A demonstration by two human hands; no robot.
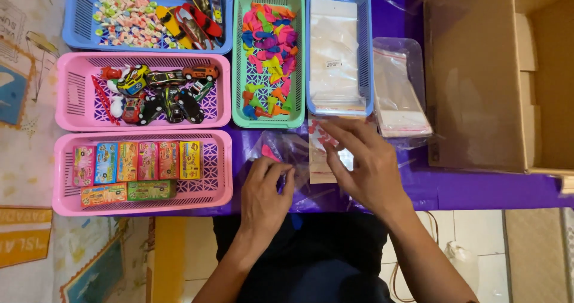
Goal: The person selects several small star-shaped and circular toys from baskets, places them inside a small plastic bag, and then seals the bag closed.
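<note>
Packing step, seen from above. The left hand point(266, 186) pinched a clear plastic bag point(286, 150) at the near edge of the purple table point(478, 189); the right hand point(365, 165), fingers spread, pressed a small card-topped packet point(323, 159) flat beside it. Judged next: a steady hold on the bag mouth. Baskets of toy cars point(161, 90), balloons point(269, 52) and boxes point(137, 162) lay behind; a cardboard box point(496, 75) stood at the right; tiled floor below.

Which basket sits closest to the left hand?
The lower pink basket holding small colourful boxes; the left hand lies just beside its right rim.
</note>
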